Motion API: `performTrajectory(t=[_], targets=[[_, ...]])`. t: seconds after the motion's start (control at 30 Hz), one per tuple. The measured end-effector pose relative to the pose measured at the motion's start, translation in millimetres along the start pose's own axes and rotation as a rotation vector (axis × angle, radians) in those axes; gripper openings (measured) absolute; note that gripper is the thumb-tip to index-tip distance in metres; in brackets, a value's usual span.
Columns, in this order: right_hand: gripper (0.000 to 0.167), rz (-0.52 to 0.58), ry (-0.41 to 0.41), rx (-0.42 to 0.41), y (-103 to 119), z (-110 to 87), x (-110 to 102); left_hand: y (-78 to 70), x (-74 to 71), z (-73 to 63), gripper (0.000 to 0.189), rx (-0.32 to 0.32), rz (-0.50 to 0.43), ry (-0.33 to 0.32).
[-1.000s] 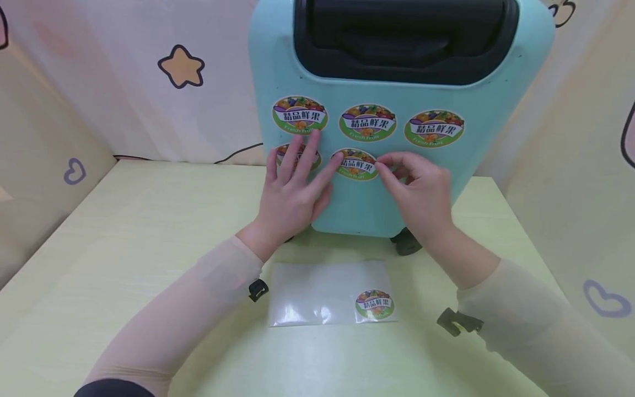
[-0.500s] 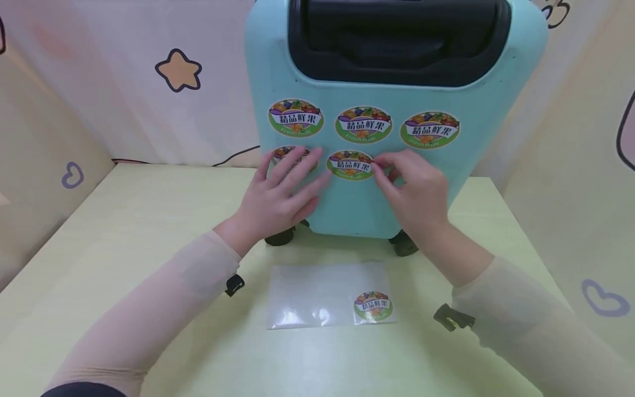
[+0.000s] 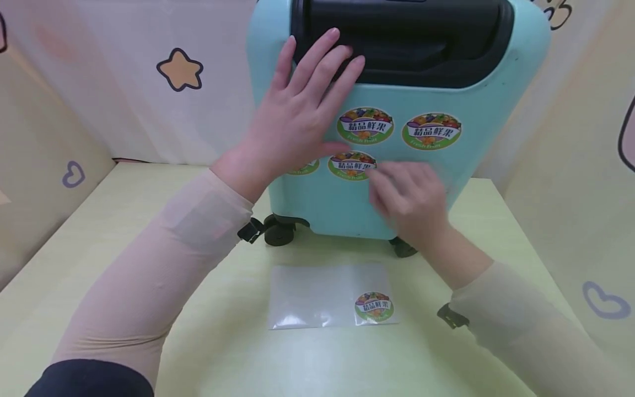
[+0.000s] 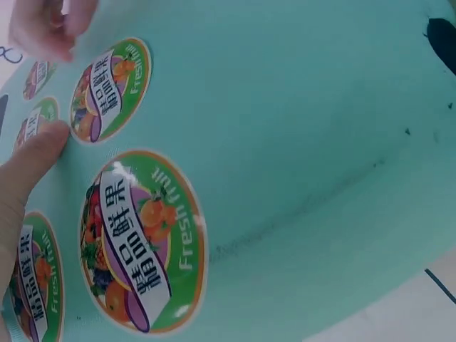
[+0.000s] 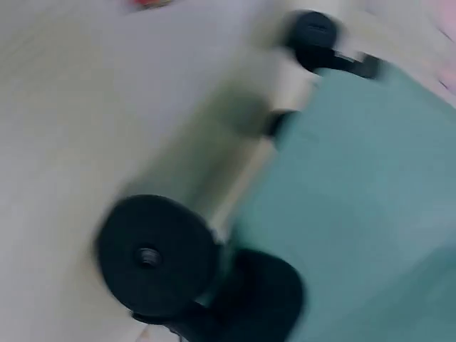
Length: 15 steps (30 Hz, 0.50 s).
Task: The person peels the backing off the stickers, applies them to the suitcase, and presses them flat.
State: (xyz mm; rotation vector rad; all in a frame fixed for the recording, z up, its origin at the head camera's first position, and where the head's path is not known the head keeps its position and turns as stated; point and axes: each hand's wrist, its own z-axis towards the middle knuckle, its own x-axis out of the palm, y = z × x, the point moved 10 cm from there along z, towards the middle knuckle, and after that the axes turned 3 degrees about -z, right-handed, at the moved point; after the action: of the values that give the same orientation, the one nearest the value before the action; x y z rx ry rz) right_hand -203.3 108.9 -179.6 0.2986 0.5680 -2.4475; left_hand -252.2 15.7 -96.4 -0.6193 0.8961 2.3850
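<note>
A light blue suitcase [image 3: 342, 209] stands upright with oval fruit stickers on its face. My left hand [image 3: 297, 113] lies spread with straight fingers over the suitcase's upper left, fingertips across the black handle recess [image 3: 412, 44]; it covers the upper left sticker in the head view. Its thumb shows beside the stickers in the left wrist view. My right hand [image 3: 412, 201], blurred, has curled fingers at the right edge of the lower middle sticker [image 3: 351, 166]. That sticker [image 4: 110, 89] lies flat in the left wrist view, and nothing shows in the right fingers.
On the pale table [image 3: 223, 342] before the suitcase lies a clear sheet [image 3: 312, 295] with one fruit sticker [image 3: 374, 306] at its right corner. Black caster wheels [image 5: 157, 256] are under the suitcase. Patterned walls [image 3: 124, 82] stand behind and at both sides.
My left hand has left the lower stickers and moved up to the handle recess. My right hand no longer pinches at the sticker's edge; it has dropped slightly with its fingers curled.
</note>
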Motion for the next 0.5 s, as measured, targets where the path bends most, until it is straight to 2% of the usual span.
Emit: performTrajectory(t=[0.07, 0.13, 0.23, 0.3, 0.4, 0.5], targets=[[0.023, -0.055, 0.045, -0.159, 23.2, -7.0, 15.2, -0.7, -1.1, 0.3, 0.092, 0.002, -0.025, -0.021], [0.034, -0.115, 0.156, -0.253, 39.2, -14.9, 37.0, -1.0, -3.4, 1.4, 0.083, -0.002, -0.047, -0.046], [0.049, -0.182, 0.315, -0.243, 40.3, -22.4, 64.1, -0.6, -6.1, 5.9, 0.069, -0.022, -0.081, -0.064], [0.056, -0.197, 0.367, -0.211, 34.0, -26.6, 73.3, -0.4, -7.5, 9.7, 0.060, -0.033, -0.093, -0.073], [0.060, -0.200, 0.357, -0.182, 22.7, -32.5, 73.1, 0.2, -10.0, 13.7, 0.050, -0.036, -0.111, -0.105], [0.061, -0.204, 0.300, -0.150, 8.3, -39.7, 61.0, 1.0, -12.4, 15.5, 0.045, -0.019, -0.127, -0.147]])
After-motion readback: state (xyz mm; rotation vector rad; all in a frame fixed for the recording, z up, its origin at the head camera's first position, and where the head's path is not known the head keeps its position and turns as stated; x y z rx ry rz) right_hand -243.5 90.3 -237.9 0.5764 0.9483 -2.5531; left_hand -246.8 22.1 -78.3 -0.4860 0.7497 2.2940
